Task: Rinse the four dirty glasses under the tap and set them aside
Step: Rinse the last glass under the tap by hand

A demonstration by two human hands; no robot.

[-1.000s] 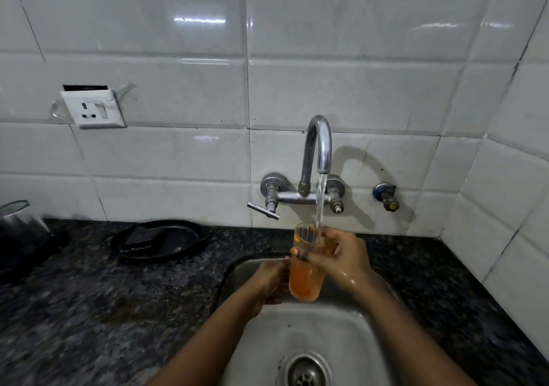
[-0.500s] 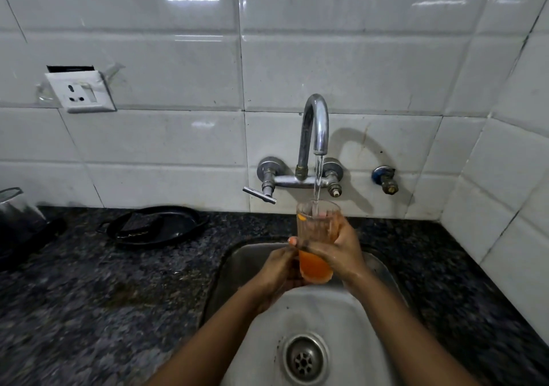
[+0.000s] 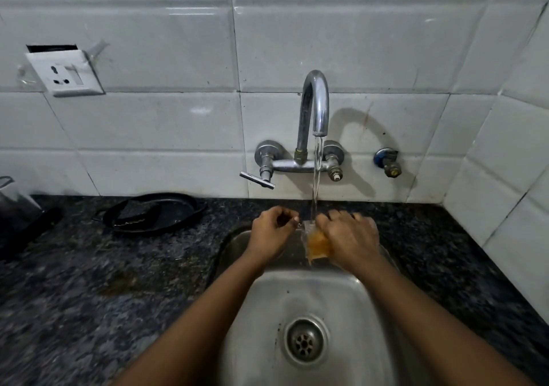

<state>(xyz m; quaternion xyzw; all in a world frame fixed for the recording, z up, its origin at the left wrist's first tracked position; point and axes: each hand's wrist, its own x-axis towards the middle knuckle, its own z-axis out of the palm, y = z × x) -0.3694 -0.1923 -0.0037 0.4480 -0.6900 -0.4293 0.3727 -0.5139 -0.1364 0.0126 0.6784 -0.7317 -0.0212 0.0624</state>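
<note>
Granite, dark and speckled, runs along my left as the counter (image 3: pixel 89 281), and a flat black pan (image 3: pixel 154 211) sits at its back edge near the wall, well apart from the sink and out of the splash. Above it a white socket (image 3: pixel 66 73) hangs crooked on the tiles. No other glasses show anywhere — rinsed or waiting, I cannot say where they stand.

Coming right, my left hand (image 3: pixel 271 232) hovers over the sink's back rim with its fingers curled into a loose fist. The thumb and fingertips seem to pinch at the rim of the glass (image 3: pixel 316 244), though whether they really grip it or only steady it I cannot tell. I keep it there so the glass does not twist under the stream.

That stream drops from the curved steel tap (image 3: pixel 315 103) straight onto the glass's mouth, which is why I hold it right under the spout. Orange liquid fills the lower part, so the rinse is not finished.

My right hand (image 3: pixel 349 237) wraps over the glass from the right, fingers closed round its side, palm down — this hand carries the weight. Below, the steel sink (image 3: pixel 267 311) and its drain (image 3: pixel 304 339) lie bare, ready to take what I tip out.
</note>
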